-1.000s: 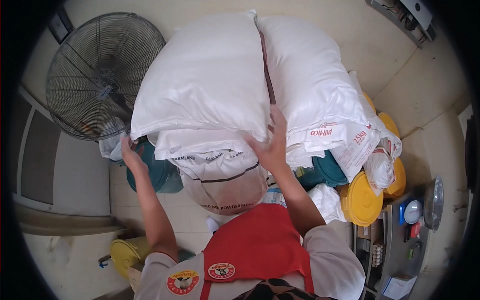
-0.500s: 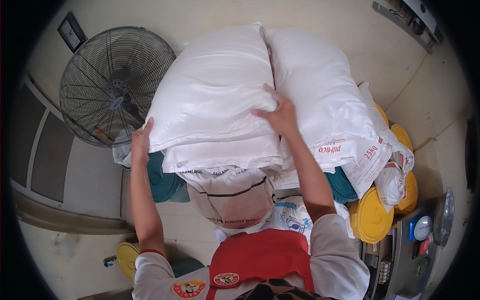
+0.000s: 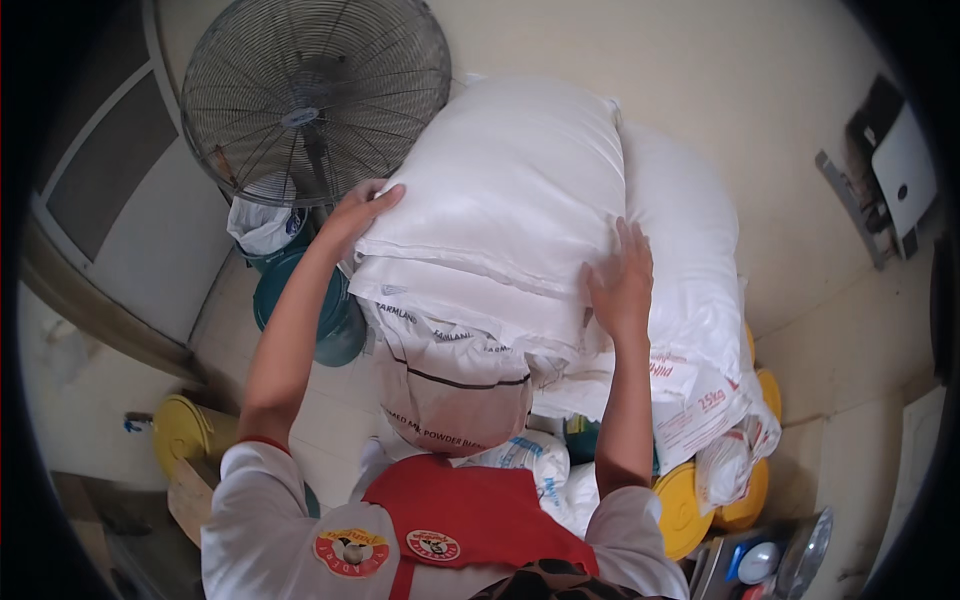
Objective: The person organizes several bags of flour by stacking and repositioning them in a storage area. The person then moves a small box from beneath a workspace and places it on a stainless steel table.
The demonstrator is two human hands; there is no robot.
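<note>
A plump white sack lies on top of a pile of other sacks, its near edge showing a seam. My left hand rests against its left side near the front corner, fingers partly stretched over the edge. Against the right side lies my right hand, its fingers spread and pointing away from me. Directly under the white sack is a flatter white sack, and below that a printed pale brown sack. Another full white sack stands close on the right.
A large round fan stands at the far left. Green lidded buckets are below it. Yellow lidded buckets and a small tied plastic bag sit at the lower right. A wall rises behind the pile.
My view has turned, so the pile sits lower and further right. My left hand has shifted from the corner to the sack's side; my right hand has moved from its top to the right edge.
</note>
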